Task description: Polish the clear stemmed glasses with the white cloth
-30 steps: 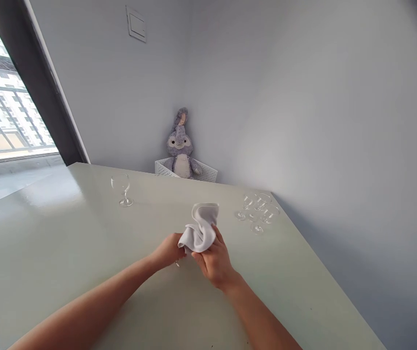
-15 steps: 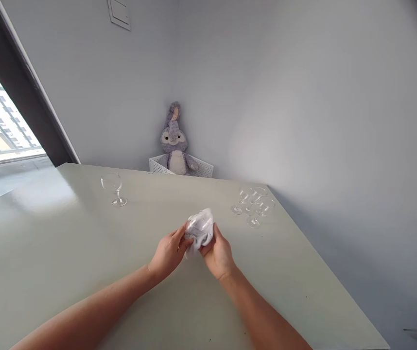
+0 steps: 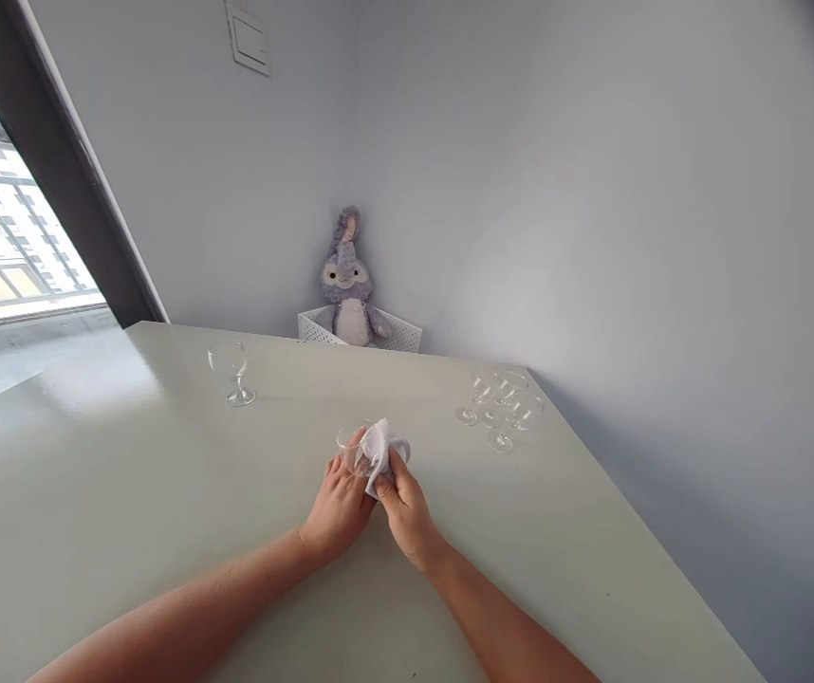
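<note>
A clear stemmed glass (image 3: 347, 442) lies tilted sideways between my hands, above the table, its bowl to the left and its foot to the right. My left hand (image 3: 338, 503) is closed around the bowl. Pinched in my right hand (image 3: 408, 514), a white cloth (image 3: 377, 450) wraps the glass around its middle and hides the stem. The right thumb and fingers press the cloth near the foot.
One stemmed glass (image 3: 239, 394) stands upright at the back left of the pale table (image 3: 200, 493). Several more glasses (image 3: 501, 440) stand close together near the right edge. Beyond the far edge, a plush rabbit (image 3: 352, 321) sits in a white basket (image 3: 407, 334) against the wall.
The glass has turned so that its bowl now points left and shows outside the cloth. My right hand has shifted the cloth towards the stem and foot. The view has moved slightly.
</note>
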A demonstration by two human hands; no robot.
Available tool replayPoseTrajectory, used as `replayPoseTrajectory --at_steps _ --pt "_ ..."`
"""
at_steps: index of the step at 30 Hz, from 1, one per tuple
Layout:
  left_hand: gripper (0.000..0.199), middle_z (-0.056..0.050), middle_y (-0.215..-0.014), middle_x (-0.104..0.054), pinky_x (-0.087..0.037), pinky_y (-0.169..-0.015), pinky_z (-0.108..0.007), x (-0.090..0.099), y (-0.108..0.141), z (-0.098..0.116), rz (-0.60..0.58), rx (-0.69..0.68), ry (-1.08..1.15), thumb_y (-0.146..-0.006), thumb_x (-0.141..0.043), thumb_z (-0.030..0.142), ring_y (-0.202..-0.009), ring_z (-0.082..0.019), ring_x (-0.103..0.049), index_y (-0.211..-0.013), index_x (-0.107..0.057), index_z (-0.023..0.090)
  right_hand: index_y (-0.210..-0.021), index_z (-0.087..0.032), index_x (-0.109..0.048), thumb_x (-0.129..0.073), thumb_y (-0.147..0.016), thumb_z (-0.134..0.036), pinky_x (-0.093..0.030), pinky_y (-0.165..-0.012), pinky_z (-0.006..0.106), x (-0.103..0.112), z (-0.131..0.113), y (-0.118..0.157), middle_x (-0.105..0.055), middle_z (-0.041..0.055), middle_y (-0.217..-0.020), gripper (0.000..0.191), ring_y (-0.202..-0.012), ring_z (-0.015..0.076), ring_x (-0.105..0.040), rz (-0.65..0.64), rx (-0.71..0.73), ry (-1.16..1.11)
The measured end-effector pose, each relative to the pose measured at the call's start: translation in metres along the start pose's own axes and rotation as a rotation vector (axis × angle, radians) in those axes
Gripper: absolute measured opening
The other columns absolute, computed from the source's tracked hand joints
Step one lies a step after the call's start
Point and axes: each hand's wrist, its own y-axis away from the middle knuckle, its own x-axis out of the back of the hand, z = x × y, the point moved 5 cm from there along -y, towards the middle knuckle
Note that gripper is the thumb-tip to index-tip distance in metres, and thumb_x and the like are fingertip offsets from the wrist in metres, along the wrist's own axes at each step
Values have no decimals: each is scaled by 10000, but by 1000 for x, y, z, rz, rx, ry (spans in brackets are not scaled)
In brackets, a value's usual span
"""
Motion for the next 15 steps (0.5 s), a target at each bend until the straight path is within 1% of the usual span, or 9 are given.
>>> replayPoseTrajectory --at_steps 3,5,7,8,9,10,12,14,15 --pt "297 -86 -1262 -455 -313 -975 -452 -2 -1 3 -136 38 148 -847 -407 300 -1190 -270 -370 -1099 -548 233 -1220 -238 -485 -507 -820 -299 -375 -930 334 10 6 -1 -556 46 -1136 405 -1075 203 -483 34 -49 93" --pt "277 -92 -1236 -473 -346 -954 -423 -3 -4 4 -253 81 365 -812 -480 358 -1133 -271 -420 -1021 -588 213 -1159 -209 -538 -528 -803 -311 -413 -859 321 16 8 -1 -596 53 -1041 371 -983 203 -527 49 -98 74" --pt "371 -106 -1187 -508 -399 -898 -385 -4 -6 5 -396 135 674 -778 -536 413 -1064 -268 -476 -1077 -565 195 -1080 -190 -588 -550 -788 -328 -434 -777 297 19 8 -2 -622 44 -920 325 -863 186 -555 51 -152 -19" --pt "430 -109 -1155 -530 -414 -874 -373 -4 -7 5 -445 168 835 -779 -533 435 -1033 -262 -499 -1131 -534 187 -1039 -184 -607 -567 -778 -336 -435 -736 281 20 9 -2 -624 37 -867 304 -805 172 -556 53 -181 -82" --pt "481 -108 -1131 -546 -417 -866 -368 -2 -9 4 -465 200 982 -784 -524 453 -1019 -259 -509 -1180 -499 182 -998 -179 -622 -589 -764 -343 -430 -694 264 21 9 -3 -620 29 -821 288 -752 158 -550 58 -211 -148" --pt "519 -105 -1126 -551 -408 -879 -373 1 -11 2 -447 232 1105 -786 -522 463 -1030 -261 -506 -1219 -466 181 -961 -173 -631 -613 -746 -347 -420 -651 247 22 10 -3 -612 22 -782 277 -704 143 -537 64 -241 -212" --pt "586 -100 -1174 -526 -365 -928 -392 5 -13 -4 -343 304 1269 -769 -556 460 -1102 -272 -463 -1272 -407 199 -901 -163 -639 -660 -706 -355 -386 -573 222 22 13 -3 -592 9 -718 275 -624 119 -504 76 -304 -317" --pt "680 -93 -1243 -475 -333 -955 -404 7 -13 -9 -257 369 1361 -716 -632 438 -1165 -281 -408 -1304 -355 238 -848 -155 -638 -699 -663 -366 -358 -530 214 21 17 -3 -576 3 -668 287 -579 110 -484 77 -360 -386" --pt "701 -89 -1265 -455 -328 -955 -407 7 -13 -10 -240 393 1388 -700 -652 428 -1176 -280 -395 -1306 -345 256 -822 -153 -635 -714 -643 -368 -353 -524 214 20 19 -3 -575 2 -649 291 -565 109 -481 74 -384 -409"
